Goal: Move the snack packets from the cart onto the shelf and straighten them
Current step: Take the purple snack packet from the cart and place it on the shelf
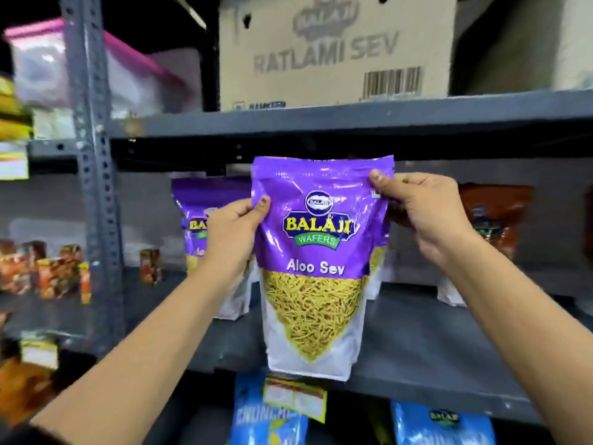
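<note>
Glossy purple packet, perhaps foil, between hands.

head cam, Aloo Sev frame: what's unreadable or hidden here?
- Second purple packet: head view, mostly hidden by the left hand and the held Aloo Sev packet.
- Red-brown packet: blurred, partly behind the right hand; label unreadable.
- Blue packets below: cut by the bottom edge.
- Small boxes at left: motion-blurred.
- Cart: not in view.
</note>
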Motion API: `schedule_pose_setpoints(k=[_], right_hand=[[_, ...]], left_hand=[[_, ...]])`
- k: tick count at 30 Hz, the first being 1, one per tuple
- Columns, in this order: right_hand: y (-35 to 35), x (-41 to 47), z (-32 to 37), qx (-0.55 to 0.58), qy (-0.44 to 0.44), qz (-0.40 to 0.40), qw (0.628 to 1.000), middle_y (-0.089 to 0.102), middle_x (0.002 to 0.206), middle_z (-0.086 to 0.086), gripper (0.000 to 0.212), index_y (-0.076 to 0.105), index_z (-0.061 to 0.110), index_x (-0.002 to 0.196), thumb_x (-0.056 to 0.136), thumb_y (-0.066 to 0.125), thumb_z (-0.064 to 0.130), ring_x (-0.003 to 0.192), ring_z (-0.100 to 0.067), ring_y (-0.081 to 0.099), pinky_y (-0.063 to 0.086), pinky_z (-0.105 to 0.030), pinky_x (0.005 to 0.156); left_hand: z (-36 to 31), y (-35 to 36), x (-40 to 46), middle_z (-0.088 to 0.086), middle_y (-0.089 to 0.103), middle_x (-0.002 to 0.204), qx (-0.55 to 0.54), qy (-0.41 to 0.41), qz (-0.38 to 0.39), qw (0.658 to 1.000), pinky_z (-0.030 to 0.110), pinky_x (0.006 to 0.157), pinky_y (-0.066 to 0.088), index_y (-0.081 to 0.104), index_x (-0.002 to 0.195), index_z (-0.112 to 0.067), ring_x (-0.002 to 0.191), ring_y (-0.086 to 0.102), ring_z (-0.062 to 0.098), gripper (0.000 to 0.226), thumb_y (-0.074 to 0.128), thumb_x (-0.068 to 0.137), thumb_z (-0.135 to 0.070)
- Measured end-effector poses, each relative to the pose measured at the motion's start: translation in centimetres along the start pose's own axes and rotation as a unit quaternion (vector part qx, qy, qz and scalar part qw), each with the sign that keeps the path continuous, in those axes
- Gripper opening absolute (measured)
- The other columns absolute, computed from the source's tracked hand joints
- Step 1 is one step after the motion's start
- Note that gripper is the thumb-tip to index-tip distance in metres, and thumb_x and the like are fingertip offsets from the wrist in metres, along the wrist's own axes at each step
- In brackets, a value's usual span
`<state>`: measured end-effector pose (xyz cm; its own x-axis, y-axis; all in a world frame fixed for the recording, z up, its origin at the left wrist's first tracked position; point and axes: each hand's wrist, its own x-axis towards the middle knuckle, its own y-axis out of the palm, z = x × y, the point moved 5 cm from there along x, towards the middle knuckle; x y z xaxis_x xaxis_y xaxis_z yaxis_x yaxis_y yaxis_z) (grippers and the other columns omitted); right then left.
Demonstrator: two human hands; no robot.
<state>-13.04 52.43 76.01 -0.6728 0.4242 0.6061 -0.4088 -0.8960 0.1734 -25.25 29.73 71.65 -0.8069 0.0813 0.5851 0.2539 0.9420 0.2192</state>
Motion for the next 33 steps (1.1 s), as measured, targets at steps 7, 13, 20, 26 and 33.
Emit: schedule_pose_setpoints(k=[7, 13, 20, 26, 33], right_hand=[[-4.0, 4.4, -3.8, -0.086, 0.042, -0.062, 0.993, 0.068, 0.064, -0.014, 0.023, 0.07, -0.009, 0.084, 0.078, 0.076, 0.012, 0.055, -0.019, 0.058, 0.051, -0.034, 0.063], [-5.1, 7.3, -5.6, -0.148, 0.053, -0.074, 0.985, 0.061, 0.079, -0.019, 0.011, 0.067, 0.006, 0.084, 0.079, 0.075, 0.011, 0.07, -0.025, 0.056, 0.052, -0.044, 0.069], [-5.8, 8.0, -7.1, -0.138, 0.052, -0.084, 0.985, 0.068, 0.088, -0.019, 0.014, 0.069, 0.005, 0.088, 0.079, 0.075, 0.013, 0.077, -0.028, 0.064, 0.057, -0.054, 0.083], [-5.6, 2.7, -5.0, -0.109, -0.055, -0.141, 0.982, 0.069, 0.096, -0.001, 0.027, 0.065, 0.009, 0.114, 0.088, 0.064, 0.016, 0.084, -0.006, 0.065, 0.054, -0.027, 0.078], [1.4, -9.6, -9.4, 0.122, 0.061, 0.073, 0.988, 0.075, 0.102, -0.006, 0.021, 0.069, 0.015, 0.106, 0.087, 0.061, 0.013, 0.101, -0.021, 0.07, 0.058, -0.03, 0.081]], left_hand=[[5.4, 5.3, 3.9, 0.011, 0.045, 0.071, 0.05, -0.071, 0.023, 0.996, 0.031, 0.058, 0.026, 0.062, 0.087, -0.009, 0.061, 0.034, 0.017, 0.012, 0.063, 0.089, -0.021], [7.3, 6.3, 6.5, 0.004, 0.054, 0.066, 0.037, -0.11, -0.04, 0.992, 0.034, 0.071, 0.038, 0.07, 0.091, -0.002, 0.061, 0.044, 0.014, 0.013, 0.067, 0.086, -0.013], [7.8, 6.1, 6.4, -0.001, 0.059, 0.075, 0.022, -0.099, -0.033, 0.994, 0.026, 0.06, 0.037, 0.069, 0.103, -0.006, 0.066, 0.047, 0.015, 0.019, 0.063, 0.089, -0.016], [7.0, 4.2, 2.6, -0.002, 0.066, 0.108, -0.036, -0.099, -0.023, 0.994, 0.03, 0.089, 0.051, 0.057, 0.125, -0.016, 0.098, 0.062, 0.011, 0.033, 0.058, 0.092, -0.013], [8.3, -5.6, -8.8, 0.002, 0.073, 0.118, -0.139, -0.116, -0.026, 0.983, 0.03, 0.092, 0.056, 0.067, 0.108, -0.019, 0.11, 0.069, 0.021, 0.024, 0.053, 0.093, -0.007]])
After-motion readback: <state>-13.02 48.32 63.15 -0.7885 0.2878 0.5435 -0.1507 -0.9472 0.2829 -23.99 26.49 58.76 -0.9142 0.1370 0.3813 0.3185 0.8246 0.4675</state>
